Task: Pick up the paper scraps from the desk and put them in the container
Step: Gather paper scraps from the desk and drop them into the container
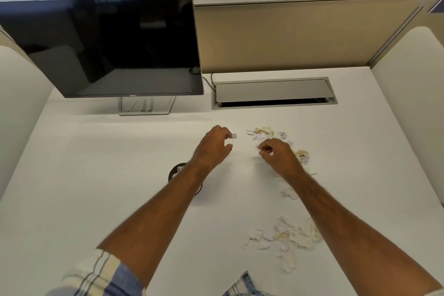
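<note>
Torn white and cream paper scraps lie in two heaps on the white desk: a far heap ahead of my hands and a near heap at the lower right. My left hand pinches a small paper scrap between its fingertips. My right hand has its fingers curled at the edge of the far heap, seemingly pinching a scrap. The dark round container sits under my left forearm, mostly hidden, with some white paper inside.
A black monitor on a silver stand fills the far left. A grey cable hatch is set into the desk at the back. Beige partition walls enclose the desk at the back and right.
</note>
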`<state>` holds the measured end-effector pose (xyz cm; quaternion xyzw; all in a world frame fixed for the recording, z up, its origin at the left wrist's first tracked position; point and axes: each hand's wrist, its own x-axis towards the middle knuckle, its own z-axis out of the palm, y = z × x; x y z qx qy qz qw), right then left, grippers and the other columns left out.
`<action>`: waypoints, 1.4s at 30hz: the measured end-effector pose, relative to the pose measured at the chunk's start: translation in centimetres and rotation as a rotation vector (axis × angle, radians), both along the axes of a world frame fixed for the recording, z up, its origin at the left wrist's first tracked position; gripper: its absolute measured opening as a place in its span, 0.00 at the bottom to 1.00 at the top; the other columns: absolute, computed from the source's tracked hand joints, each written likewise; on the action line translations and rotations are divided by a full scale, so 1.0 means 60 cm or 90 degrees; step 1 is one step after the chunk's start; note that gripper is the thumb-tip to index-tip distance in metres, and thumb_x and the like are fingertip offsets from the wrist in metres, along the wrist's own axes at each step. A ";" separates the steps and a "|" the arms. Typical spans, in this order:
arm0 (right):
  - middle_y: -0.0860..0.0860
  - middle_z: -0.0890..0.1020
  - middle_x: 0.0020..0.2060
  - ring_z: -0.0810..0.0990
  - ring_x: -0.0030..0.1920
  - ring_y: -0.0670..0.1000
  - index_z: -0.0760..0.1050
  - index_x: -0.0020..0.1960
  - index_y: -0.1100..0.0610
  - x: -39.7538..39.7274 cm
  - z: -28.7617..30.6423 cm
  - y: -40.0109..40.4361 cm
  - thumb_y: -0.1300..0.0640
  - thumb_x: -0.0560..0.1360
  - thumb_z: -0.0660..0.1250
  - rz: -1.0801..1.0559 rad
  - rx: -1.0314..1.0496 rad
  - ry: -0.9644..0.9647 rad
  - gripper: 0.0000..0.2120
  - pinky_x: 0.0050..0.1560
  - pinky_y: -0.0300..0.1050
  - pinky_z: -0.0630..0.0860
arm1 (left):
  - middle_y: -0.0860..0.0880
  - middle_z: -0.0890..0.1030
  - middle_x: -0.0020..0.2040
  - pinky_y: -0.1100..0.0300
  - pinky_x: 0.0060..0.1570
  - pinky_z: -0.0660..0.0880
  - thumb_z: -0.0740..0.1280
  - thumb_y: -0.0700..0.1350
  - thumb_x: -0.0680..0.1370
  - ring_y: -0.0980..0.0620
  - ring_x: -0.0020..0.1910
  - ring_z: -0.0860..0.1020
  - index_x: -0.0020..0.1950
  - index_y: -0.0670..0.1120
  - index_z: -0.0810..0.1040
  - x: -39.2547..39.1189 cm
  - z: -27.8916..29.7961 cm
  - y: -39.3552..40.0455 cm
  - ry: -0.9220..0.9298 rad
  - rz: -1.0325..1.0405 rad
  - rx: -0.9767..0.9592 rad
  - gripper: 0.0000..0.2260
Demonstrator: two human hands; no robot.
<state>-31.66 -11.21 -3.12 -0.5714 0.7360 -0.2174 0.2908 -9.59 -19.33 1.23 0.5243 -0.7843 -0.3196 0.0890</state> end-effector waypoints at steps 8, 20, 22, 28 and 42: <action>0.54 0.80 0.55 0.79 0.50 0.49 0.79 0.61 0.57 -0.073 -0.013 -0.089 0.60 0.78 0.69 0.013 0.009 0.064 0.11 0.52 0.41 0.74 | 0.42 0.70 0.68 0.50 0.60 0.76 0.70 0.43 0.78 0.40 0.65 0.73 0.70 0.43 0.71 -0.069 -0.072 -0.061 -0.183 -0.002 0.039 0.21; 0.55 0.75 0.62 0.79 0.61 0.58 0.75 0.69 0.47 -0.084 -0.039 -0.147 0.47 0.75 0.74 0.051 0.134 0.111 0.24 0.63 0.54 0.77 | 0.44 0.70 0.67 0.52 0.63 0.75 0.74 0.47 0.77 0.44 0.65 0.73 0.71 0.42 0.71 -0.147 -0.134 -0.078 -0.071 -0.010 0.066 0.25; 0.55 0.75 0.61 0.79 0.59 0.57 0.75 0.69 0.47 -0.082 -0.041 -0.145 0.48 0.75 0.74 0.071 0.123 0.140 0.23 0.60 0.52 0.78 | 0.44 0.71 0.65 0.53 0.61 0.75 0.75 0.49 0.76 0.45 0.64 0.72 0.70 0.44 0.72 -0.163 -0.135 -0.078 -0.065 -0.020 0.055 0.25; 0.55 0.77 0.56 0.79 0.54 0.55 0.78 0.65 0.50 -0.068 -0.044 -0.135 0.52 0.77 0.72 0.122 0.067 0.175 0.17 0.55 0.52 0.79 | 0.45 0.74 0.59 0.52 0.56 0.80 0.75 0.50 0.76 0.47 0.56 0.76 0.62 0.44 0.78 -0.192 -0.138 -0.075 -0.071 -0.019 0.010 0.17; 0.54 0.81 0.53 0.81 0.50 0.55 0.82 0.61 0.55 -0.061 -0.026 -0.140 0.60 0.79 0.67 0.215 0.049 0.253 0.12 0.50 0.46 0.77 | 0.45 0.83 0.45 0.59 0.44 0.78 0.72 0.43 0.79 0.48 0.42 0.81 0.49 0.42 0.84 -0.176 -0.141 -0.071 -0.060 0.058 0.078 0.05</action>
